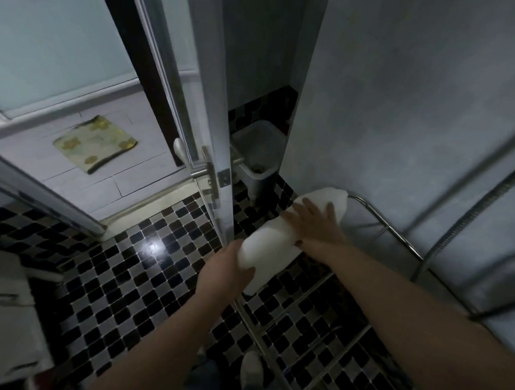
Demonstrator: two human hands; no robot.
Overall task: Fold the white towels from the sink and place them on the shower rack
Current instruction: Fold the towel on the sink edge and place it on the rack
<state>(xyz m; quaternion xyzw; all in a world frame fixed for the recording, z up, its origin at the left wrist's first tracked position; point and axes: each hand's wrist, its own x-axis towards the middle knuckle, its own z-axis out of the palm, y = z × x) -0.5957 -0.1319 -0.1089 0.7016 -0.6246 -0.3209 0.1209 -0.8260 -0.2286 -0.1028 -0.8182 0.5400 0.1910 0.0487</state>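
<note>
Far left of your grip, through the doorway: mat [95, 142] on pale floor. Door [206, 109] stands edge-on just left of and beyond your left hand. Bin [260, 148] sits behind it, past the towel's far end.

Left hand [226, 269]: fingers curled round the near end of the towel [269, 241], grasping it. Towel is folded into a long white bundle. Its long axis runs away from that grip, up and right toward the wall corner. Near end is in your left hand, far end under your right.

Right hand [312, 219]: flat on the far half, fingers straight and spread, pressing, not gripping.

Towel looks laid over the far-left part of the rack [397, 233]. The rail curves out just right of the towel's far end, and the cross bars run below and right of your left grip. Can't tell if the near end bears on a bar or hangs off the front edge, because your hand covers it.

Judgement: placing step, nearly done for this towel. Most of the rack lies right of both hands, so any shift goes right, across the towel's length. Your right hand is nearer the rack, your left nearer the door edge. Risk: the near end may slip off if the left lets go early.

Hose [470, 213] hangs well right of both hands.
</note>
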